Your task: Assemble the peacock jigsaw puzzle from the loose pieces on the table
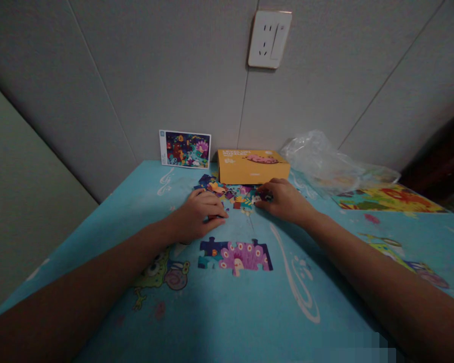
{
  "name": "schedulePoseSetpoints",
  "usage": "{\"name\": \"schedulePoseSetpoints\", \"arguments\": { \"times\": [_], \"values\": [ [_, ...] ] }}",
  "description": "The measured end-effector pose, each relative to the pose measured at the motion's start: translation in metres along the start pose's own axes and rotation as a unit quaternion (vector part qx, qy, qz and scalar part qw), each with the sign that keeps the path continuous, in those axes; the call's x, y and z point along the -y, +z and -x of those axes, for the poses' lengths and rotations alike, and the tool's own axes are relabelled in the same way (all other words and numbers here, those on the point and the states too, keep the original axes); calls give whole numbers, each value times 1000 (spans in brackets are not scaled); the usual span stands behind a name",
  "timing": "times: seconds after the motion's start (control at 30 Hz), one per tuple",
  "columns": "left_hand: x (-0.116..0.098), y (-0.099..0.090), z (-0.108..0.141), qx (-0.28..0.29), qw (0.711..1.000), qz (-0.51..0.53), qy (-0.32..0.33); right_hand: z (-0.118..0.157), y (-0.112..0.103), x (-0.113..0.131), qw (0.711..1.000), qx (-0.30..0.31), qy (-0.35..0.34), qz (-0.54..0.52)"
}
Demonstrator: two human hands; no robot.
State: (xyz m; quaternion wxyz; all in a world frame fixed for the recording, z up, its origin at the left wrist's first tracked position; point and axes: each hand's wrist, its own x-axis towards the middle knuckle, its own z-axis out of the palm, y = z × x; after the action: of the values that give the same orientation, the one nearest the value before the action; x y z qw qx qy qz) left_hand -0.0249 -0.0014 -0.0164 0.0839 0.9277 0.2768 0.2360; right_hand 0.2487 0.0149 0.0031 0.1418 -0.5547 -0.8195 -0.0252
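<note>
Loose jigsaw puzzle pieces (242, 202) lie in a colourful heap between and beyond my hands. My left hand (199, 214) rests at the heap's left side with its fingers curled; a dark, reddish edge of a puzzle piece (213, 217) shows between thumb and fingers. At the right side of the heap, my right hand (283, 200) has thumb and fingertips around a dark puzzle piece (264, 195), partly hidden by the fingers. Closer to me lies a joined strip of puzzle (245, 256) with a pink-purple peacock-like figure, which neither hand touches.
A picture card (185, 149) leans against the wall, left of a yellow puzzle box (253, 169). To the right are a crumpled clear plastic bag (318, 161) and a bright orange-green picture sheet (393, 199). The blue patterned tablecloth (242, 312) covers the table; a socket (270, 40) is above.
</note>
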Motion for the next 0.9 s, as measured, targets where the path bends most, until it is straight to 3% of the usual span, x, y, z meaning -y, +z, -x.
{"name": "schedulePoseSetpoints", "arguments": {
  "times": [0.23, 0.47, 0.63, 0.9],
  "values": [
    [0, -1, -1, -12, 1000, 6, 10, 0, 3, 0, 998, -14, 44, -42],
    [0, -2, 0, 12, 1000, -1, -4, 1, 4, -1, 999, -8, 29, 21],
    [4, 0, -1, 10, 1000, -2, -1, 0, 5, -2, 999, -1, 50, 9],
    [2, 0, -1, -41, 999, 2, 9, 1, -2, 3, 991, -86, 63, -80]
  ]
}}
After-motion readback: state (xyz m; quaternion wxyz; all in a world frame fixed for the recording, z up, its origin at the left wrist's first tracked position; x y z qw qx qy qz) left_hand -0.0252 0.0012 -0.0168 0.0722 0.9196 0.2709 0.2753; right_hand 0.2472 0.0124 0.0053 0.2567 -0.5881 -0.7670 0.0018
